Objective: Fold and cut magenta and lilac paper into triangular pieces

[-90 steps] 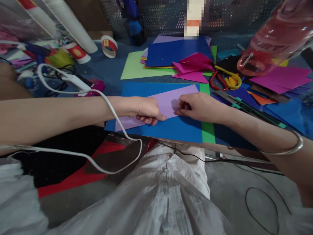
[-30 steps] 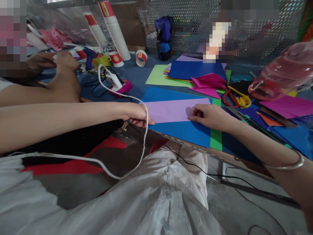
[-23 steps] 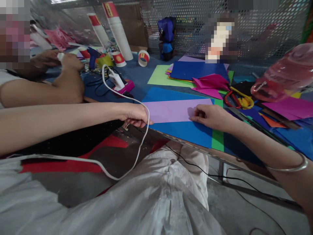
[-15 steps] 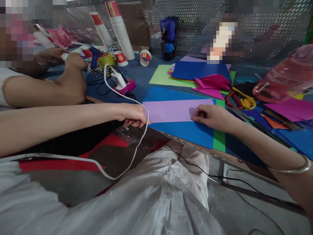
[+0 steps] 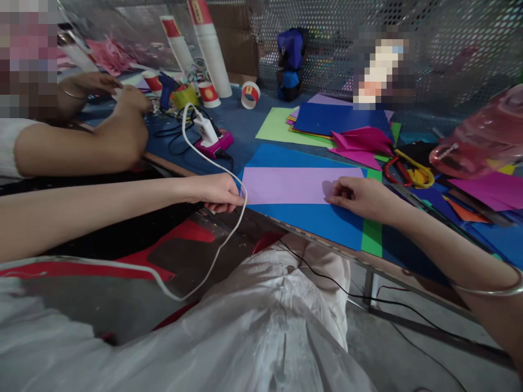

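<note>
A lilac strip of paper [image 5: 286, 185] lies flat across a blue sheet [image 5: 306, 220] near the table's front edge. A green sheet [image 5: 372, 234] shows from under the blue one on the right. My left hand [image 5: 220, 191] is closed at the strip's left end, thumb and fingers pinching its near corner. My right hand [image 5: 357, 197] has its fingers curled and pinched at the strip's near edge, toward the right end. A white cable [image 5: 229, 239] loops up in front of my left fingertips.
A magenta power strip [image 5: 218, 144] with a white plug stands behind my left hand. Stacked coloured paper [image 5: 341, 118], scissors [image 5: 398, 171] and a pink bottle [image 5: 482, 136] lie farther back and right. At the left, a co-worker's hands [image 5: 131, 103] are near a blue glue gun [image 5: 166, 90].
The whole view has shifted slightly, so the table things appear a little farther right. Both my hands keep their places on the lilac paper.
</note>
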`<state>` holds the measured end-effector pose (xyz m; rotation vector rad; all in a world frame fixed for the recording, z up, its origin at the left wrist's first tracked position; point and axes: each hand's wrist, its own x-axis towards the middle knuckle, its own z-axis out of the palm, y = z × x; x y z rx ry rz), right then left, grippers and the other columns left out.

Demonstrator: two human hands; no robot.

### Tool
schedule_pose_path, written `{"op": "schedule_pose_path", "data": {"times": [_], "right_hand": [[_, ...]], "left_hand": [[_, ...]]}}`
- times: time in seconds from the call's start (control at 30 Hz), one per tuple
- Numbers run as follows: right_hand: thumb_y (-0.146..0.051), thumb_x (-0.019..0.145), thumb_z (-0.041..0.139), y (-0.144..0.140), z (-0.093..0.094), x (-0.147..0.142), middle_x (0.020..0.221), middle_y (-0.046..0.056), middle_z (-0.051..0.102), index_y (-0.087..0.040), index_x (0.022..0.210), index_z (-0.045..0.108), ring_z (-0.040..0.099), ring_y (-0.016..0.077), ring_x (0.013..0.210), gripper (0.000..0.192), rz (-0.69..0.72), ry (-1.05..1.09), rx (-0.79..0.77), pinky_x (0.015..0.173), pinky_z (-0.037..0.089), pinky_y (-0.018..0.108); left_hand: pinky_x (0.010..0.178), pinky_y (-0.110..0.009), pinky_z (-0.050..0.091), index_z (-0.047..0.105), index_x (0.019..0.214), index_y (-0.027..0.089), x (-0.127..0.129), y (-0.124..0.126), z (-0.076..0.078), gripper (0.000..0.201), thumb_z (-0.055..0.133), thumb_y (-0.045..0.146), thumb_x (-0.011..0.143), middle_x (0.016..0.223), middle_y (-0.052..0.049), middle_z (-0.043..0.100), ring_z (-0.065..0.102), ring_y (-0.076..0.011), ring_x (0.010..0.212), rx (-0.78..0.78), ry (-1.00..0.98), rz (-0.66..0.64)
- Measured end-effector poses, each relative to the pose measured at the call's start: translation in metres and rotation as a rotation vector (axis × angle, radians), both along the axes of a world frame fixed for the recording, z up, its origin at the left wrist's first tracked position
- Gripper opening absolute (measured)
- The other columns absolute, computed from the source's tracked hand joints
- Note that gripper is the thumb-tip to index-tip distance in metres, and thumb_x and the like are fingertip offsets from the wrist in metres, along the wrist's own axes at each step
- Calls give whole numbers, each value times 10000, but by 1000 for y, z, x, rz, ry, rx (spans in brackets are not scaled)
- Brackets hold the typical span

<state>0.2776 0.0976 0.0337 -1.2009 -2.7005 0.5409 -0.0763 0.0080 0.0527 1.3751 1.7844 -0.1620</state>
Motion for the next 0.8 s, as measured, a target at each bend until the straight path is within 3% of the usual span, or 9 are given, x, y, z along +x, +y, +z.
{"op": "schedule_pose_path", "data": {"times": [0.4, 0.63, 0.7, 0.8], "right_hand": [[-460, 874, 634, 1, 0, 1, 715, 25, 680, -244, 787, 584, 632, 196, 658, 239, 7, -3, -4, 608, 425, 298], [-452, 879, 637, 2, -2, 2, 705, 20, 685, -246, 801, 609, 631, 188, 641, 222, 30, 21, 6, 602, 430, 290], [-440, 882, 639, 2, -1, 2, 708, 20, 687, -243, 801, 611, 628, 185, 638, 215, 23, 17, -6, 605, 430, 287], [-430, 894, 651, 0, 1, 0, 725, 19, 694, -233, 801, 607, 630, 181, 652, 222, 6, 15, -9, 623, 424, 280]], "left_hand": [[365, -191, 284, 617, 506, 192, -1, -7, 6, 532, 756, 610, 804, 425, -24, 536, 428, -93, 340, 10, 1, 10], [375, -207, 286, 598, 482, 202, -13, -18, -2, 576, 765, 664, 781, 421, -23, 543, 422, -95, 337, 31, 26, 19], [390, -212, 298, 594, 484, 198, -19, -22, 5, 591, 750, 672, 801, 417, -25, 548, 436, -102, 349, 23, 61, 4], [426, -213, 310, 623, 552, 189, -32, -26, 29, 629, 720, 760, 798, 443, -16, 586, 471, -111, 384, 9, 81, -86]]}}
